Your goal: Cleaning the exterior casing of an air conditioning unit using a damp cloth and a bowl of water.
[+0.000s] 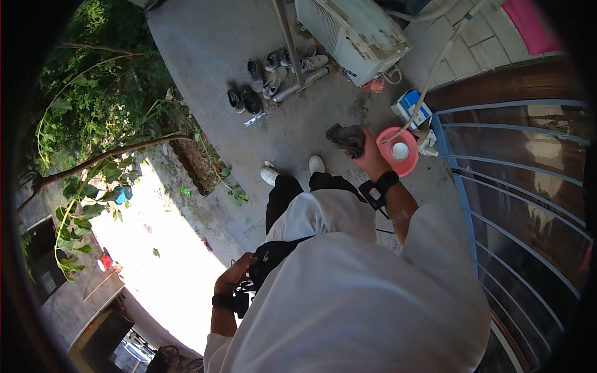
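My right hand (371,158) grips a crumpled dark grey cloth (346,139), raised in front of me. Just to the right of that hand, a pink plastic basin (409,168) sits on the ground with a small white bowl (400,151) inside. The end of a pale hose (431,77) hangs over the basin. At my waist, my left hand (240,270) touches a black waist bag (275,257); how its fingers hold the bag is partly hidden. A strapped black device is on each wrist.
Several shoes (276,79) stand by a metal post (288,46). An air-conditioner outdoor unit (350,37) is beyond them. A blue and white box (413,108) is behind the basin. Blue window bars (459,186) line the right; plants (107,93) grow at left.
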### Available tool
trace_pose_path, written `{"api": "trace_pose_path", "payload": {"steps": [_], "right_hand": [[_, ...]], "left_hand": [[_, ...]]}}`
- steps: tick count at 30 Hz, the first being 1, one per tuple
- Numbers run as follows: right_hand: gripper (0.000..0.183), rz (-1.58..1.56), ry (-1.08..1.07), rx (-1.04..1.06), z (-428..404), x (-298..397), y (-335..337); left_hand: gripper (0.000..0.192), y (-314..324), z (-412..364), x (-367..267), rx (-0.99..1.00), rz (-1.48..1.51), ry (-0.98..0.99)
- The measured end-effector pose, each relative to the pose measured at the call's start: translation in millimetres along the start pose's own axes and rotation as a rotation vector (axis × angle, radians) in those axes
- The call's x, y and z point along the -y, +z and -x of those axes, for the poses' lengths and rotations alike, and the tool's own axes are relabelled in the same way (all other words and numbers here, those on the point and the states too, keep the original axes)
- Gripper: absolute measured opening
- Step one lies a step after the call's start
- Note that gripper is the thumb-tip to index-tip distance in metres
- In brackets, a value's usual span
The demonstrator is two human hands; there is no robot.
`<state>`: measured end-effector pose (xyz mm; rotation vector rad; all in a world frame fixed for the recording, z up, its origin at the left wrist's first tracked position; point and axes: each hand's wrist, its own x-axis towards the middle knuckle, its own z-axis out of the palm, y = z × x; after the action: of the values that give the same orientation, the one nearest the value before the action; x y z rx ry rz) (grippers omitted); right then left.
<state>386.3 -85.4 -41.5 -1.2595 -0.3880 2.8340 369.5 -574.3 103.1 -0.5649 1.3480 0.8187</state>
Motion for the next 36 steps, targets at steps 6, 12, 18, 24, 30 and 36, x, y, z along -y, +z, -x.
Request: {"api": "trace_pose_path", "payload": {"steps": [6,12,18,24,30,36], "right_hand": [[0.026,0.018,-0.022,0.059,13.0,-3.7,20.9],[0.026,0.080,-0.003,0.085,20.2,-0.8,17.6],[0.031,0.088,0.108,0.151,42.1,1.7,56.8],[0.038,0.133,0.087,0.255,82.5,-18.4,157.4],[0.042,0.195,0.026,0.401,95.1,-44.4,233.1],[0.041,0.381,-0.280,0.285,62.3,-64.3,263.2]], "left_hand": [[0.037,50.9,38.6,48.3,-0.106,0.031,-0.025],[0.034,23.2,14.7,103.6,0.039,-0.363,0.273],[0.032,-31.2,-46.6,28.1,0.154,-0.194,-0.139],[0.035,-48.7,-50.1,-184.8,-0.034,-0.224,0.763],[0.041,30.2,-14.6,-290.6,0.382,-0.098,0.831],[0.030,4.9,14.4,-301.4,-0.142,-0.229,1.091]]}}
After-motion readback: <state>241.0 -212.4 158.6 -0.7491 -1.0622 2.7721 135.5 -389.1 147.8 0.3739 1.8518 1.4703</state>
